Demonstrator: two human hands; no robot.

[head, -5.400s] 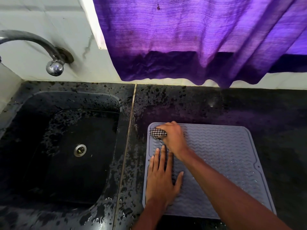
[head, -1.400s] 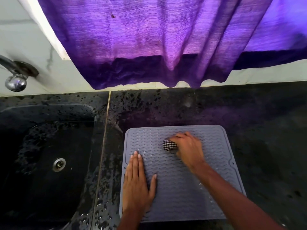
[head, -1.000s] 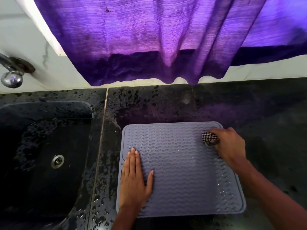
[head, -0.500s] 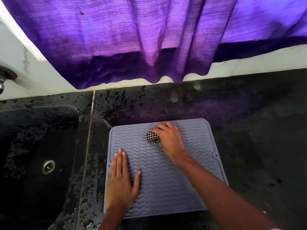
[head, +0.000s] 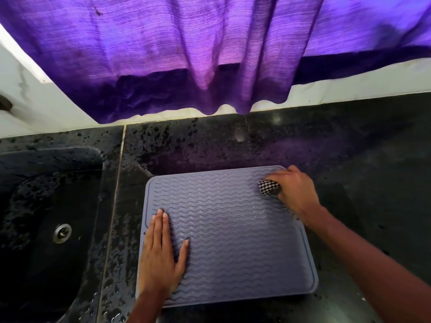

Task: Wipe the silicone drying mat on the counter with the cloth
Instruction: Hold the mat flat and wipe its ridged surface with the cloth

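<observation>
A grey silicone drying mat (head: 233,234) with wavy ridges lies flat on the wet black counter (head: 349,155). My left hand (head: 161,255) presses flat on the mat's near left part, fingers straight and together. My right hand (head: 295,192) is at the mat's far right corner, fingers curled round a bunched black-and-white checked cloth (head: 268,187), which presses on the mat. Only the cloth's left end shows beyond my fingers.
A black sink (head: 46,217) with a round metal drain (head: 61,233) sits left of the mat, past a seam in the counter. A purple curtain (head: 186,54) hangs over the white wall behind. Water drops cover the counter around the sink.
My right hand has swept the cloth from the mat's far middle to its far right corner. My left hand stays pressed on the mat. The view shifted slightly.
</observation>
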